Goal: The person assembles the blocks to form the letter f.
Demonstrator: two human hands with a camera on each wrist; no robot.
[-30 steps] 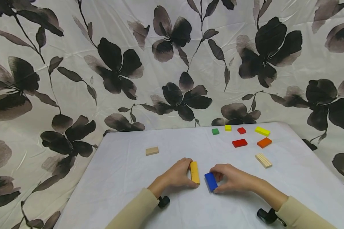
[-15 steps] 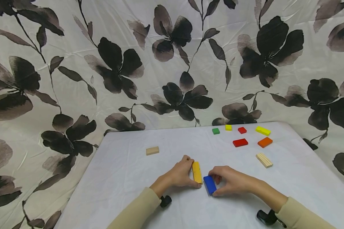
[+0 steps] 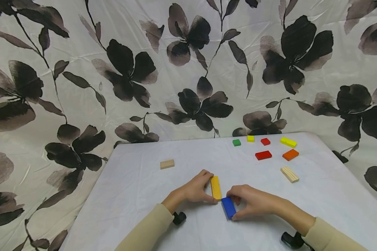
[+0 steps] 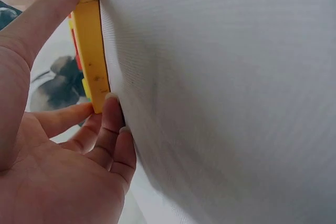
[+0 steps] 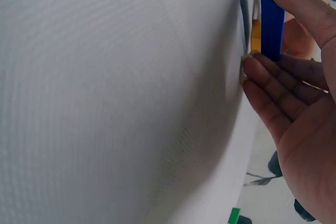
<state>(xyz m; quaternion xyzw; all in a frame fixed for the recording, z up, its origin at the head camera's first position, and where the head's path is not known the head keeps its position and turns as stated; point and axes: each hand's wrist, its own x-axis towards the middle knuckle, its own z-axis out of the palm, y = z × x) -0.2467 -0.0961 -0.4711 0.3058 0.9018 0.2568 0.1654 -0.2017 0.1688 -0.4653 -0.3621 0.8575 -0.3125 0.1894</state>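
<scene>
Golden block (image 3: 215, 188) and blue block (image 3: 228, 208) lie close together near the middle of the white table (image 3: 113, 195), one to each hand. We see the left hand (image 3: 196, 188) pinching the golden block by its two ends, thumb at the near end; the right hand (image 3: 254, 201) pinches the blue block the same way. From the head view we cannot tell whether the blocks' neighbouring corners touch.

Our left wrist view adds the golden block's long side, marked with small dark specks, and the fingertips at its far end, while the thumb overlaps its near end. Our right wrist view shows the blue block's narrow side, which partly hides the golden block and the left hand behind it.

Only from the head do we get the whole layout: a plain wooden block (image 3: 167, 164) alone at far left, and toward the far right a green block (image 3: 236, 142), a small yellow block (image 3: 250, 138), two red blocks (image 3: 263, 155), a long yellow block (image 3: 288, 142), an orange block (image 3: 290, 154) and a grooved wooden piece (image 3: 289, 174). Flowered cloth (image 3: 188, 35) hangs behind.
</scene>
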